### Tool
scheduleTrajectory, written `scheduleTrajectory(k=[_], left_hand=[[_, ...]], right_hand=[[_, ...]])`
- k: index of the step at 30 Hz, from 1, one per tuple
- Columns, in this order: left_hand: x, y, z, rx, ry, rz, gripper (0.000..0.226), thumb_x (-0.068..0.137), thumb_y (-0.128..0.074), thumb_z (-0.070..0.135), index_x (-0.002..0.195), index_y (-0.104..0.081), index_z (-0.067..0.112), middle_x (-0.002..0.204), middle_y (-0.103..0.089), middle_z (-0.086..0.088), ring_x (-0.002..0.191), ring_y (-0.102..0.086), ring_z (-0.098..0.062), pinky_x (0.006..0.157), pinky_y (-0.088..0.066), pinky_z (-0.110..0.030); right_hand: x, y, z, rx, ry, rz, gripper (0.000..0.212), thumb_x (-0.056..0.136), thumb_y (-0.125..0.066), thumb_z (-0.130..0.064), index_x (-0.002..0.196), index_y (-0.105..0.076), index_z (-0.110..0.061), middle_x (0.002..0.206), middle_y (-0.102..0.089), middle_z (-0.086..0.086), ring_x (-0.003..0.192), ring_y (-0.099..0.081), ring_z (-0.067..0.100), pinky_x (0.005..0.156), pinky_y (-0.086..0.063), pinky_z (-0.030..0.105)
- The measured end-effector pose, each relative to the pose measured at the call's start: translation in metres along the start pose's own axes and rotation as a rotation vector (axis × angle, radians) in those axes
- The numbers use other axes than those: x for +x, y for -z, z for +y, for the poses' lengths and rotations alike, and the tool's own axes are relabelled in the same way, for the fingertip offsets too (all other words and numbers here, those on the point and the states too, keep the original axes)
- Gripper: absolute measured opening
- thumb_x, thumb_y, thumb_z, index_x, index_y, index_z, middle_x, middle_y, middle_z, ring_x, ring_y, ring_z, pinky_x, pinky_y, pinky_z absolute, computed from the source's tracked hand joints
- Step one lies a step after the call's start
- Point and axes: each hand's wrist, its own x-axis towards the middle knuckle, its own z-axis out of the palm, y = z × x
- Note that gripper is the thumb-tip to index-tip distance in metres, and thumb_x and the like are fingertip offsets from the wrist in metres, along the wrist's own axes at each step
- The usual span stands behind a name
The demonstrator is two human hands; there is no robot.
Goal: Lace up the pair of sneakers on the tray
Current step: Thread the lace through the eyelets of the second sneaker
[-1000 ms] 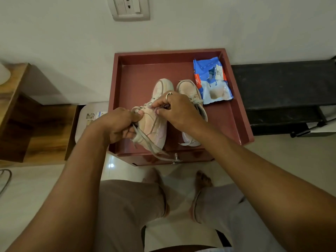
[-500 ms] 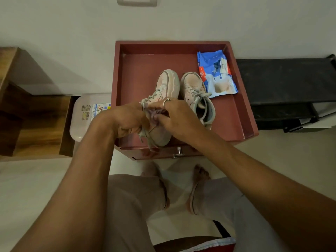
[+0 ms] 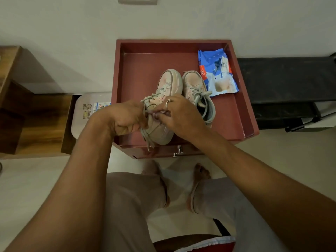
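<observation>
Both hands (image 3: pixel 127 119) pinch flat grey lace (image 3: pixel 148 139) on scuffed pink sneaker (image 3: pixel 169 84).

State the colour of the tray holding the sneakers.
Dark red tray, clearest in the head view.

1. You're in a home: plain wall (image 3: pixel 72 33), switch plate (image 3: pixel 137 0), pale floor (image 3: pixel 27 179).
2. Wooden furniture (image 3: pixel 36 120) stands at your left, a black bench (image 3: pixel 283 79) at your right, a tray (image 3: pixel 172 42) on a drawer unit (image 3: pixel 163 154) between.
3. Your feet (image 3: pixel 201 171) are bare.

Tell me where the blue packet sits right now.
In the head view, the blue packet lies in the red tray's far right corner, just right of the right-hand sneaker's toe.
</observation>
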Motion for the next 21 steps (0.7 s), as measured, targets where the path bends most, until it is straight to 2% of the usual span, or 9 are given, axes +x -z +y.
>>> scheduleTrajectory(k=[2, 5, 7, 9, 11, 13, 15, 17, 21], left_hand=[[0.002, 0.000, 0.000, 0.008, 0.011, 0.006, 0.044, 0.083, -0.037, -0.030, 0.106, -0.063, -0.002, 0.104, -0.071, -0.015, 0.095, -0.070, -0.023, 0.081, -0.058, -0.028], [-0.001, -0.001, 0.002, -0.010, 0.009, 0.013, 0.046, 0.083, -0.036, -0.031, 0.105, -0.064, -0.002, 0.101, -0.071, -0.016, 0.089, -0.073, -0.022, 0.079, -0.058, -0.028], [-0.002, -0.001, 0.002, -0.035, 0.009, 0.015, 0.047, 0.083, -0.036, -0.032, 0.110, -0.063, -0.005, 0.105, -0.070, -0.020, 0.092, -0.072, -0.026, 0.082, -0.058, -0.031], [-0.001, -0.002, 0.001, -0.048, 0.011, 0.005, 0.047, 0.083, -0.036, -0.031, 0.109, -0.063, -0.004, 0.106, -0.070, -0.019, 0.093, -0.071, -0.024, 0.082, -0.058, -0.028], [0.000, -0.004, 0.002, -0.029, 0.013, 0.003, 0.044, 0.083, -0.037, -0.030, 0.101, -0.064, 0.000, 0.102, -0.069, -0.014, 0.089, -0.071, -0.018, 0.078, -0.058, -0.024], [0.000, -0.005, 0.004, -0.037, 0.018, 0.000, 0.044, 0.083, -0.036, -0.031, 0.095, -0.065, 0.001, 0.099, -0.070, -0.013, 0.087, -0.071, -0.017, 0.077, -0.057, -0.023], [-0.003, -0.004, 0.004, -0.063, 0.020, -0.003, 0.047, 0.083, -0.033, -0.032, 0.097, -0.066, -0.002, 0.098, -0.072, -0.014, 0.085, -0.073, -0.019, 0.076, -0.058, -0.024], [-0.004, -0.002, 0.003, -0.069, 0.020, 0.003, 0.047, 0.082, -0.032, -0.033, 0.103, -0.063, -0.004, 0.100, -0.070, -0.017, 0.085, -0.073, -0.021, 0.074, -0.059, -0.025], [0.002, -0.002, 0.002, -0.024, 0.029, 0.033, 0.042, 0.083, -0.034, -0.030, 0.107, -0.059, -0.006, 0.103, -0.063, -0.020, 0.088, -0.067, -0.022, 0.072, -0.057, -0.022]], right_hand=[[0.002, 0.000, 0.004, -0.028, -0.051, 0.075, 0.022, 0.086, -0.076, -0.027, 0.106, -0.079, -0.020, 0.094, -0.072, -0.001, 0.091, -0.059, 0.018, 0.078, -0.055, 0.041], [-0.005, -0.005, -0.005, 0.082, 0.053, -0.066, 0.020, 0.086, -0.076, -0.027, 0.105, -0.079, -0.020, 0.093, -0.071, -0.002, 0.092, -0.058, 0.015, 0.078, -0.054, 0.038], [-0.010, -0.004, -0.009, 0.066, 0.130, -0.131, 0.017, 0.084, -0.076, -0.027, 0.098, -0.080, -0.018, 0.092, -0.072, -0.004, 0.091, -0.058, 0.015, 0.077, -0.053, 0.039], [-0.005, -0.002, 0.000, -0.016, 0.106, -0.039, 0.016, 0.084, -0.075, -0.028, 0.096, -0.080, -0.019, 0.087, -0.071, -0.003, 0.085, -0.058, 0.016, 0.073, -0.053, 0.038], [0.003, -0.001, 0.010, -0.044, 0.002, 0.091, 0.018, 0.084, -0.076, -0.029, 0.097, -0.080, -0.017, 0.087, -0.072, -0.002, 0.085, -0.058, 0.016, 0.073, -0.053, 0.039], [0.002, -0.005, 0.007, 0.029, -0.023, 0.080, 0.019, 0.085, -0.076, -0.027, 0.101, -0.080, -0.017, 0.090, -0.071, -0.002, 0.088, -0.058, 0.016, 0.076, -0.053, 0.039], [-0.007, -0.011, -0.007, 0.103, 0.073, -0.027, 0.018, 0.086, -0.075, -0.025, 0.100, -0.079, -0.015, 0.091, -0.070, -0.002, 0.089, -0.058, 0.016, 0.077, -0.053, 0.037], [-0.010, -0.012, -0.011, 0.088, 0.129, -0.060, 0.017, 0.086, -0.075, -0.026, 0.097, -0.080, -0.015, 0.090, -0.071, -0.002, 0.088, -0.058, 0.017, 0.076, -0.052, 0.037], [0.007, -0.005, 0.012, -0.003, -0.043, 0.113, 0.020, 0.088, -0.073, -0.028, 0.101, -0.079, -0.015, 0.090, -0.070, 0.000, 0.089, -0.058, 0.019, 0.077, -0.053, 0.040]])
